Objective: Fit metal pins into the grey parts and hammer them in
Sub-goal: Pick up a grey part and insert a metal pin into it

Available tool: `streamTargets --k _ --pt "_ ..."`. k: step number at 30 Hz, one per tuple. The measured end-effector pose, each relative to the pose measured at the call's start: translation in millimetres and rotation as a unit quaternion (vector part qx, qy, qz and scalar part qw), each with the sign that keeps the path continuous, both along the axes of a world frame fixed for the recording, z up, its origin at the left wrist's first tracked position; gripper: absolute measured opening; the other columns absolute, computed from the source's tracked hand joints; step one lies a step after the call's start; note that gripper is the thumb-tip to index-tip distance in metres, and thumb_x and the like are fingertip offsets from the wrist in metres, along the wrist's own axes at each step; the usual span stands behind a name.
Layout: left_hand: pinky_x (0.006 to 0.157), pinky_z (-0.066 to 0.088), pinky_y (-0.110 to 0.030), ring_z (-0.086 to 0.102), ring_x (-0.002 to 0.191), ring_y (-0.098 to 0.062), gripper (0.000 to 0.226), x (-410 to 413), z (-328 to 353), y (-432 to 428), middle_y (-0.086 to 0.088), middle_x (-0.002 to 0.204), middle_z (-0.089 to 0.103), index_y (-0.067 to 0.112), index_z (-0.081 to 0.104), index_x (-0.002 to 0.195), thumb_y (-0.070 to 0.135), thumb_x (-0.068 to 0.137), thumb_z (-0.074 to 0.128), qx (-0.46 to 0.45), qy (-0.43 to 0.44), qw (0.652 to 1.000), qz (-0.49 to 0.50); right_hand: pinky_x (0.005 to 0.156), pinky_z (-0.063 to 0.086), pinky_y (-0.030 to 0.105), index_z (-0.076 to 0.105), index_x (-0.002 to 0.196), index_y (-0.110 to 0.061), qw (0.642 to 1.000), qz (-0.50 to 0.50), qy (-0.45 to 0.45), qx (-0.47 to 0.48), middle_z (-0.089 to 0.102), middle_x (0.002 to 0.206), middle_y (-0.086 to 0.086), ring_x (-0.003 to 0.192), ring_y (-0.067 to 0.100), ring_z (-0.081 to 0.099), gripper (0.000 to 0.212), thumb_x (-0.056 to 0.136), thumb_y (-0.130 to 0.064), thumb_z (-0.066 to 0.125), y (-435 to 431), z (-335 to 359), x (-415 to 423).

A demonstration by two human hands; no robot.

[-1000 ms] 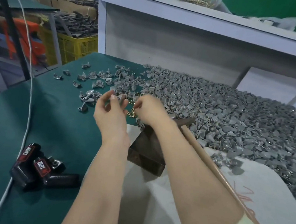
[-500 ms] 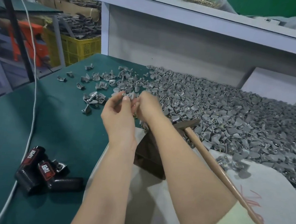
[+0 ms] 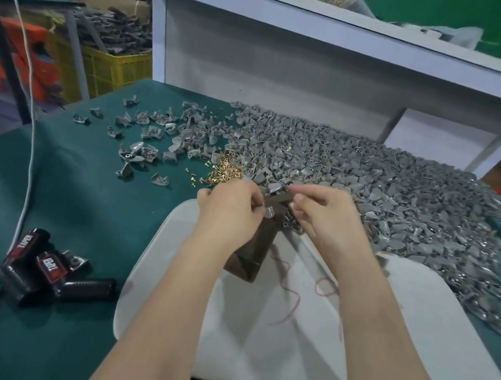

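Cable point(image 3: 31, 138), thin and white, is running down the far left of the green table cover point(image 3: 73, 203), passing just beside a cluster of black cylinders point(image 3: 49, 268) with red labels that are lying on their sides. Beyond the table's back left corner a yellow crate point(image 3: 117, 69) is showing, filled with dark pieces. Further right, scattered grey parts point(image 3: 143, 142) are lying loose on the green cover, and next to them a small pile of brass pins point(image 3: 225, 172) is sitting just ahead of the left hand point(image 3: 229, 209). That hand is curling its fingers and pinching a grey part point(image 3: 273, 189) at the top of a dark block point(image 3: 252, 257), which is standing on a white pad point(image 3: 259, 344) near the table's front edge. The right hand point(image 3: 326, 218) is meeting it from the other side, thumb and forefinger drawn together at the same grey part; whether they are gripping a pin or the part itself is too small to tell. Red thread point(image 3: 290, 301) is trailing in loops across the pad between the forearms. To the right a big heap of grey parts point(image 3: 395, 197) is spreading from the middle of the table to its right edge, lapping onto the pad's corner. A white shelf unit point(image 3: 347, 61) is standing behind the heap along the back of the table.
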State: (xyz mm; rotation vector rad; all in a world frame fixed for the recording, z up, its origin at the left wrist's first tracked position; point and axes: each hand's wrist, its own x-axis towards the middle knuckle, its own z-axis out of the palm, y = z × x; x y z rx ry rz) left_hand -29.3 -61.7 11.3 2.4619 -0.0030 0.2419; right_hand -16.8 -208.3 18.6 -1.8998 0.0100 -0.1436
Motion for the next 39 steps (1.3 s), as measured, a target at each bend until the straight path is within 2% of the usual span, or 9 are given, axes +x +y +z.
streamTargets --k 3,6,9,14,17,22,29,34,39 --pt "0.087 0.031 -0.032 0.059 0.099 -0.015 0.006 -0.2 2.1 2.4 0.014 0.091 0.064 0.034 0.065 0.092 0.030 0.088 0.063 -0.037 -0.001 0.999 -0.008 0.056 0.045 0.008 0.072 0.099 -0.010 0.999 0.009 -0.017 -0.033 0.064 0.074 -0.008 0.055 -0.005 0.058 0.028 0.090 0.005 0.050 4.5 -5.9 0.3" --pt "0.094 0.043 -0.035 0.062 0.096 -0.015 0.008 0.7 2.6 2.4 0.012 0.086 0.064 0.031 0.067 0.092 0.025 0.088 0.063 -0.114 -0.023 0.993 -0.032 0.074 0.054 0.023 0.068 0.099 -0.012 0.996 0.022 -0.055 -0.063 0.065 0.082 -0.003 0.073 0.008 0.062 0.024 0.089 0.004 0.053 11.4 -6.2 -0.9" --pt "0.078 0.045 -0.023 0.062 0.085 -0.013 0.008 1.6 2.2 0.8 0.008 0.081 0.066 0.023 0.070 0.089 0.022 0.090 0.062 -0.141 -0.052 0.987 -0.060 0.083 0.053 0.034 0.059 0.090 -0.023 0.993 0.022 -0.086 -0.076 0.064 0.087 0.000 0.087 0.017 0.062 0.023 0.087 0.000 0.059 18.3 -5.1 -3.7" --pt "0.063 0.040 -0.011 0.058 0.075 -0.007 0.009 4.0 1.6 3.4 0.012 0.076 0.064 0.023 0.069 0.085 0.022 0.090 0.061 -0.154 -0.071 0.983 -0.068 0.076 0.056 0.026 0.061 0.083 -0.020 0.997 0.030 -0.075 -0.012 0.067 0.084 0.002 0.080 0.015 0.064 0.019 0.087 -0.001 0.061 22.0 -2.6 -7.1" --pt "0.068 0.045 -0.015 0.060 0.077 -0.009 0.011 4.2 2.1 3.6 0.008 0.079 0.067 0.022 0.071 0.087 0.023 0.090 0.061 -0.152 -0.070 0.984 -0.066 0.073 0.055 0.028 0.062 0.080 -0.018 0.997 0.031 -0.065 0.018 0.067 0.080 0.003 0.074 0.014 0.062 0.019 0.088 -0.001 0.060 22.1 -3.0 -7.6" --pt "0.094 0.046 -0.039 0.061 0.095 -0.016 0.004 2.4 -0.1 8.9 0.010 0.087 0.066 0.028 0.064 0.084 0.032 0.084 0.067 -0.070 -0.010 0.997 -0.026 0.083 0.046 0.030 0.061 0.078 -0.024 0.968 0.004 -0.093 -0.234 0.058 0.086 -0.002 0.080 0.015 0.056 0.016 0.087 -0.011 0.062 23.0 -10.4 -4.5" --pt "0.094 0.042 -0.039 0.058 0.100 -0.024 0.003 1.9 -1.5 5.1 0.005 0.094 0.066 0.027 0.063 0.087 0.029 0.087 0.065 0.010 0.003 1.000 -0.024 0.081 0.041 0.030 0.065 0.092 -0.012 0.909 0.036 -0.108 -0.401 0.046 0.092 -0.001 0.093 0.022 0.052 0.009 0.090 -0.013 0.057 29.2 -4.2 -3.8" --pt "0.086 0.038 -0.036 0.057 0.099 -0.029 0.005 3.3 -2.2 4.4 0.001 0.093 0.066 0.024 0.065 0.087 0.027 0.089 0.061 0.036 -0.008 0.999 -0.031 0.071 0.035 0.027 0.063 0.098 -0.010 0.847 0.050 -0.116 -0.516 0.055 0.102 0.007 0.098 0.025 0.055 0.014 0.089 -0.007 0.053 39.1 8.5 -4.2" --pt "0.084 0.041 -0.035 0.058 0.096 -0.032 0.012 3.6 -1.2 3.5 -0.004 0.092 0.066 0.018 0.066 0.090 0.020 0.088 0.055 0.054 -0.012 0.998 -0.029 0.066 0.035 0.028 0.062 0.100 -0.008 0.812 0.050 -0.122 -0.569 0.041 0.087 0.005 0.095 0.027 0.058 0.021 0.086 0.000 0.050 48.1 18.9 -8.1"
